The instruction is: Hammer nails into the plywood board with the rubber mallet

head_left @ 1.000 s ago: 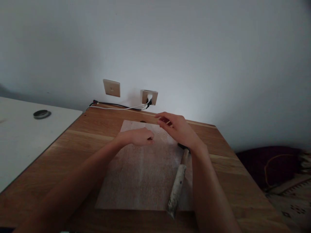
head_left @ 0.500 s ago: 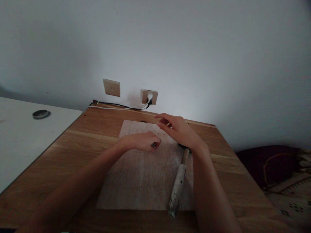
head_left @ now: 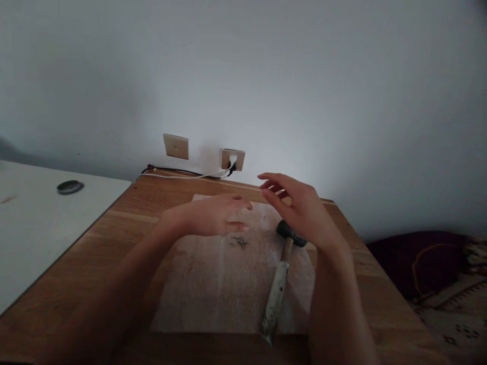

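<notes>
My left hand (head_left: 213, 215) hovers palm down over the pale wooden board (head_left: 213, 284), fingers stretched out and holding nothing. Just below its fingertips a small pile of nails (head_left: 239, 241) lies on the board. My right hand (head_left: 300, 208) is raised above the board's far right corner, fingers spread and empty. A hammer (head_left: 279, 276) with a black head and a worn pale handle lies on the board's right side, its head just under my right wrist.
The board rests on a brown wooden table (head_left: 114, 238) against a white wall. Two wall plates (head_left: 176, 146) sit behind it, one with a white plug and cable (head_left: 182, 175). A white table (head_left: 34, 223) with a small dark round lid (head_left: 70, 187) stands at left.
My left hand opened and lifted, leaving the nails on the board. My right hand rose up and to the right, uncovering the hammer's head. The camera tilted up slightly.
</notes>
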Tool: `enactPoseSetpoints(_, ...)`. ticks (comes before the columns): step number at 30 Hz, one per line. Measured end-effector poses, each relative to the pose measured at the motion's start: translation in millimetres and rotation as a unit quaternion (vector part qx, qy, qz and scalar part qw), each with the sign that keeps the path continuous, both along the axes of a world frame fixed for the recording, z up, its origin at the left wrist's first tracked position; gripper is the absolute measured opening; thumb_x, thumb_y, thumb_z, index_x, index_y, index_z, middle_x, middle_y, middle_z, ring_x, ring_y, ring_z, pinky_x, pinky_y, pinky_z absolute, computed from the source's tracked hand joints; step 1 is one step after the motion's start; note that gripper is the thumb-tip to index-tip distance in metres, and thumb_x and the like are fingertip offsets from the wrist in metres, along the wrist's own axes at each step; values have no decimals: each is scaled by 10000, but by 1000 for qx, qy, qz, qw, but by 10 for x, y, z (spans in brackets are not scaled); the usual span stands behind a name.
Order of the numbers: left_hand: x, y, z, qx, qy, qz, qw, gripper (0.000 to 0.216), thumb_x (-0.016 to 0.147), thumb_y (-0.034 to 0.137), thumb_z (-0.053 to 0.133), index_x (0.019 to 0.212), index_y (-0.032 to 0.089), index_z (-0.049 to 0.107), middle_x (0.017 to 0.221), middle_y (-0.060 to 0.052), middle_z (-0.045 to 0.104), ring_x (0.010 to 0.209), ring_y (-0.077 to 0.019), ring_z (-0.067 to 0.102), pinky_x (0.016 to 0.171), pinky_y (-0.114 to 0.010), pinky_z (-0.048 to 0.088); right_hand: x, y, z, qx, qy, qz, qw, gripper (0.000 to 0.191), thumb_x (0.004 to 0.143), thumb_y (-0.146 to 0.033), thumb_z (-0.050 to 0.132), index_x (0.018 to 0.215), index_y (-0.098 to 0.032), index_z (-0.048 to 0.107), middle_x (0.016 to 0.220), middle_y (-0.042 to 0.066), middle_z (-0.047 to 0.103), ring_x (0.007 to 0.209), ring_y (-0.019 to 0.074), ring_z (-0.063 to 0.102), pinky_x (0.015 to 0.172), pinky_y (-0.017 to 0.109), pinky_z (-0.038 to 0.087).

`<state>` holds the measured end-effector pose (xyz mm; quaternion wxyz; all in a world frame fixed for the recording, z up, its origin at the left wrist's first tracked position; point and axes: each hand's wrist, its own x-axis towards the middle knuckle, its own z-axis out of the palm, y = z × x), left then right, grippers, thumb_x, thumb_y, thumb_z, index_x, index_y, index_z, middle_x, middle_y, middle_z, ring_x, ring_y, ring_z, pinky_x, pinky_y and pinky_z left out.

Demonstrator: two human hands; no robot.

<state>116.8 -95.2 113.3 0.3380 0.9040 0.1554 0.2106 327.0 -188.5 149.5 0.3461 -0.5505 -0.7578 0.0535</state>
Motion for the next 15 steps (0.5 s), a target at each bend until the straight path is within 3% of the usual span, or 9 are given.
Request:
enactPoseSetpoints(3, -142, -187, 300, 24, -43, 76, 996, 226, 874, 341, 703, 1064, 218, 696, 1092, -82, 686, 1114, -292, 627, 1001, -362, 444, -37, -183, 163, 131, 27, -57, 989, 283, 1003, -257, 564, 1272, -258, 653, 1257, 82, 653, 991, 193, 687, 808, 331, 590)
enactPoseSetpoints(6, -150, -557, 308, 56, -38, 158, 985, 209, 942, 313, 612, 1108, 202, 672, 1126, -110, 675, 1136, -308, 608, 1035, -421, 437, -3, -332, 148, 174, 18, -85, 981, 259, 1006, -286, 561, 1247, -262, 653, 1229, 87, 634, 1006, 211, 678, 836, 360, 586)
enactPoseSetpoints(8, -125, -879, 109, 102, 29, 180, 978, 207, 974, 261, 554, 1137, 195, 663, 1163, -131, 675, 1126, -316, 618, 1036, -473, 446, 89, -457, -36, 123, -45, -75, 988, 253, 1011, -309, 552, 1233, -248, 655, 1171, 88, 652, 986, 224, 682, 865, 386, 586)
enactPoseSetpoints(10, -135, -1205, -218, 162, 105, 143, 971, 197, 974, 217, 552, 1135, 194, 664, 1144, -130, 697, 1117, -321, 638, 1015, -506, 475, 228, -657, -366, 51, -112, -71, 990, 271, 1020, -341, 529, 1233, -234, 659, 1171, 107, 669, 1046, 259, 680, 926, 431, 579)
enactPoseSetpoints(12, -206, -1486, -601, 199, 147, 111, 963, 151, 956, 257, 617, 1082, 196, 675, 1112, -111, 716, 1079, -301, 666, 989, -488, 514, 397, -942, -803, 3, -136, -96, 986, 301, 1027, -362, 496, 1249, -238, 658, 1214, 127, 678, 1106, 286, 677, 960, 465, 574)
enactPoseSetpoints(15, -395, -1765, -1108, 227, 153, 197, 942, 244, 942, 358, 655, 1144, 222, 674, 1212, -104, 711, 1154, -294, 657, 1087, -510, 476, 643, -1419, -1503, -51, -173, -163, 970, 373, 1023, -427, 469, 1323, -298, 649, 1385, 118, 640, 1285, 340, 604, 1021, 541, 549)
